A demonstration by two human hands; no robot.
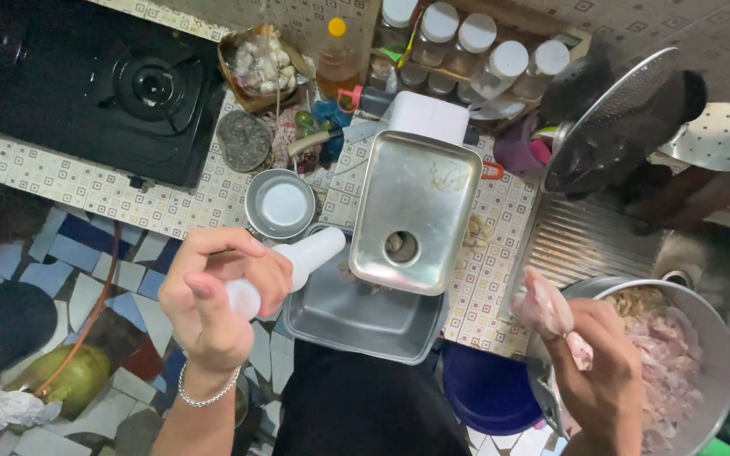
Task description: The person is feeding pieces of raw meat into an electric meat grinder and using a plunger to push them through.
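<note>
2 hands are busy at once, each with its grip closed on something. The left hand [213, 295] is wrapped around a white plastic pusher [285, 268], fingers curled over the thick end while the rounded tip points toward the steel feed tray [420, 198] of a meat grinder, just short of the round feed hole [401, 247]. The right hand [606, 371] pinches a pale strip of raw chicken [544, 308], holding it up in the air between the tray and a large metal bowl of raw meat [678, 355] that sits at the right, beside a ribbed sink drainboard [580, 241]. Under the grinder's outlet a rectangular steel pan [356, 317] stands partly over the edge of the tiled counter [95, 190]. A small round tin [280, 204] sits just left of the tray, and a black gas stove [103, 84] lies farther left. Jars with white lids [475, 42], a bottle of oil [337, 55] and a basket of garlic [259, 63] line the back. As a judgement, the slippery strip could slide out of the pinch and drop onto the counter or floor, and the overhanging pan looks liable to tip if it is knocked. Fingers near the feed hole would be at risk without the pusher.
</note>
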